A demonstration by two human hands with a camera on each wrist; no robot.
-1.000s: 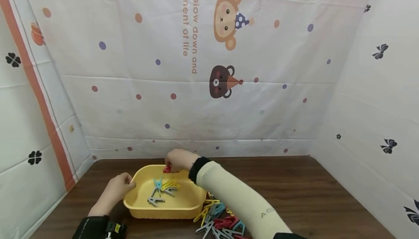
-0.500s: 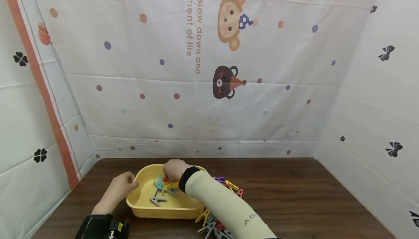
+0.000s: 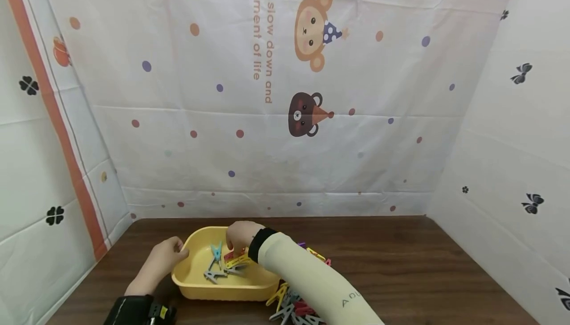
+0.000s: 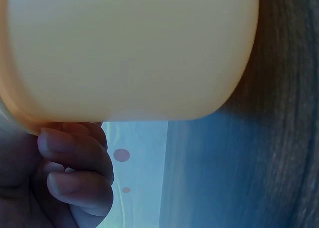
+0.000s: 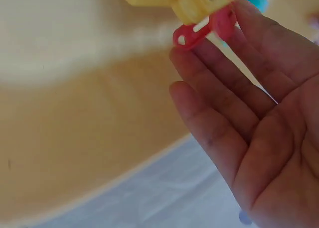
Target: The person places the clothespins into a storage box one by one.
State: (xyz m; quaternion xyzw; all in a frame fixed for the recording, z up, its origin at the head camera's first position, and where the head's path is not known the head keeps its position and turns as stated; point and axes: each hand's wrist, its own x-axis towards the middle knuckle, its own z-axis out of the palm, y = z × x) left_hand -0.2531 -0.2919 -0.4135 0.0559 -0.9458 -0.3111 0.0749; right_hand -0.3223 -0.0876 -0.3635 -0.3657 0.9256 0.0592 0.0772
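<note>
A yellow plastic basin (image 3: 224, 293) stands on the table with several clothespins inside. My left hand (image 3: 162, 260) pinches its left rim; in the left wrist view the curled fingers (image 4: 79, 153) show below the basin wall. My right hand (image 3: 242, 236) is inside the basin at the back, palm side visible in the right wrist view, fingers (image 5: 209, 123) fairly straight. A red clothespin (image 5: 192, 36) lies at its fingertips, partly behind a yellow clothespin (image 5: 189, 1). A light blue clothespin (image 3: 216, 252) and grey clothespins (image 3: 214, 275) lie nearby in the basin.
A pile of mixed clothespins (image 3: 294, 307) lies on the wooden table (image 3: 378, 265) right of the basin, partly hidden under the right sleeve (image 3: 311, 280). A printed white cloth (image 3: 356, 166) hangs behind and at both sides.
My right hand has brought the red clothespin down into the basin beside the yellow ones, and its fingers have loosened from it. The left hand keeps its grip on the rim.
</note>
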